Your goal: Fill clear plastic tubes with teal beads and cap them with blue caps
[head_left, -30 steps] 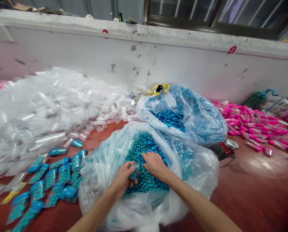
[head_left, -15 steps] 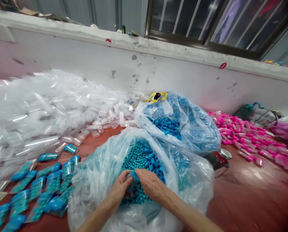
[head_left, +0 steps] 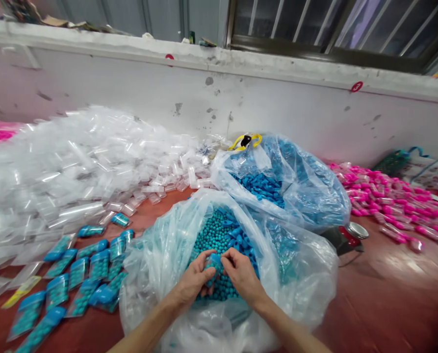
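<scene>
My left hand [head_left: 193, 278] is closed round a small clear container [head_left: 214, 263] with teal beads in it and blue at its top. At the container's right edge my right hand [head_left: 244, 275] has thumb and fingertips pinched together; what they hold, if anything, is too small to make out. Both hands are over an open clear plastic bag [head_left: 156, 264]. Inside it lie loose teal beads [head_left: 213, 229], with blue caps [head_left: 241, 241] on their right side. My fingers hide part of the container.
Left of the bag lie several bead-filled containers [head_left: 78, 272] with blue caps. Behind them rises a heap of clear empty containers [head_left: 93, 157]. A second bag [head_left: 310, 181] holds blue caps [head_left: 259, 189]. Pink-capped containers [head_left: 391, 196] and a dark red device [head_left: 346, 238] are on the right.
The view has shifted slightly, so the scene sits further right. My right hand has drawn back from over the container's top to its right edge, fingers pinched. My left hand keeps its hold.
</scene>
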Motion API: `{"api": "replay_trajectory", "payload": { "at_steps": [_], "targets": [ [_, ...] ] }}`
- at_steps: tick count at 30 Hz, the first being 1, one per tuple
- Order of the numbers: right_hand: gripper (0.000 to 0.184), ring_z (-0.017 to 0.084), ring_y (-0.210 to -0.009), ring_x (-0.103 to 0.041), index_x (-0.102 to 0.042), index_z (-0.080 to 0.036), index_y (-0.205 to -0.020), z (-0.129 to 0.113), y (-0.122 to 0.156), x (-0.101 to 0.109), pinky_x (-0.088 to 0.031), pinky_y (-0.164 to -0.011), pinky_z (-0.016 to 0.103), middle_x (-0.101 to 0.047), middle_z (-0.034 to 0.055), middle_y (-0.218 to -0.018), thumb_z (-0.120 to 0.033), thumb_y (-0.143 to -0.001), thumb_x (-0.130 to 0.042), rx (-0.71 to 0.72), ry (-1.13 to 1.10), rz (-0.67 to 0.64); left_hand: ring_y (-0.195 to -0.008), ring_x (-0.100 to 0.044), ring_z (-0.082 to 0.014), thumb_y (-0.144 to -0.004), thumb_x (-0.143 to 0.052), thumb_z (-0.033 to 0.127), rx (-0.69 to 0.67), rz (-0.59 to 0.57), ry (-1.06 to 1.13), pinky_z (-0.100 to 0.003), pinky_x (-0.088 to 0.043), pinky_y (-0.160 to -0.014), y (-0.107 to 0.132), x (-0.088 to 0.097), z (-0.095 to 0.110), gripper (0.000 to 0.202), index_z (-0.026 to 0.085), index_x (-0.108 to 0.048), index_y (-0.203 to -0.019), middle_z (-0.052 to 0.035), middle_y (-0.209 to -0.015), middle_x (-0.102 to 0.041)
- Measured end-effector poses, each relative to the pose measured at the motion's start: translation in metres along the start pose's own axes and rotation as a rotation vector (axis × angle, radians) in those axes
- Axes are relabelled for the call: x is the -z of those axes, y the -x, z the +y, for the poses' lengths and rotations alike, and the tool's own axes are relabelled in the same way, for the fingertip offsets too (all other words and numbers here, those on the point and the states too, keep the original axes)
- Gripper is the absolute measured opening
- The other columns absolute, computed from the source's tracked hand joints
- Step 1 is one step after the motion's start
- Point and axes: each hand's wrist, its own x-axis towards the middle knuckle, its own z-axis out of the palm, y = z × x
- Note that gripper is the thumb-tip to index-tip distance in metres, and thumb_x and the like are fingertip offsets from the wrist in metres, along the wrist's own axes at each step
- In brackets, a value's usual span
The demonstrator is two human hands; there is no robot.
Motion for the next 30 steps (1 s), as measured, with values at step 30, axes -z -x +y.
{"api": "replay_trajectory", "payload": {
  "at_steps": [30],
  "targets": [
    [0.035, 0.011, -0.053, -0.051, -0.058, -0.016, -0.094, -0.002, -0.009, 0.018, -0.045, -0.050, 0.025, -0.059, -0.0002, -0.072, -0.034, -0.065, -0.062, -0.196, -0.445, 0.009, -0.030, -0.040, -0.0031, -0.072, -0.053, 0.043, 0.020, 0.030, -0.081, -0.013, -0.023, -0.028, 0.008, -0.006, 0.016, 0.041, 0.019, -0.039, -0.102, 0.0084, -0.057, -0.049]
  ]
}}
